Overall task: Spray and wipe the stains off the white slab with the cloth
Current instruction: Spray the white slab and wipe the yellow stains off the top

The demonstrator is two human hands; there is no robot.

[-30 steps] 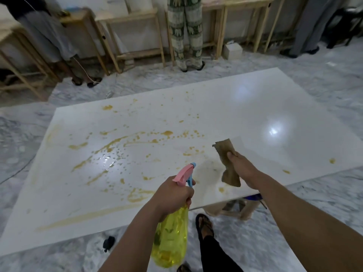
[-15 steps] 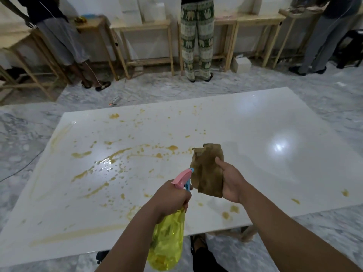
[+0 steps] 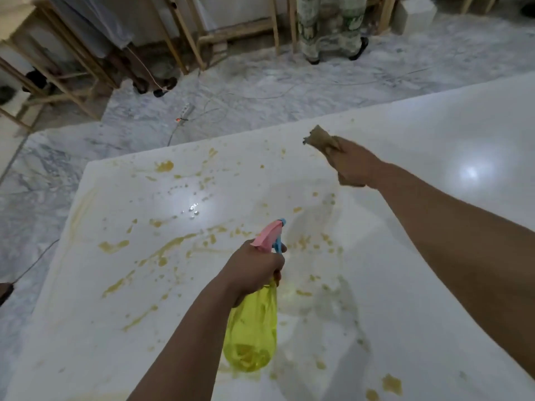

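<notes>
Head view shows my left hand [image 3: 254,270] with its grip clamped on the yellow spray bottle [image 3: 251,328], pink nozzle aimed over the white slab [image 3: 434,285], while my right hand [image 3: 357,166] has its grip bunched tight on the brown cloth [image 3: 321,138], raised near the far edge. Yellow stains [image 3: 170,247] spread thickest across the slab's left and middle, with droplets already glinting there, so I'd judge this the spraying step. To do it well I'd mist the dry streaks evenly, then press the cloth flat and wipe in overlapping strokes toward me.
</notes>
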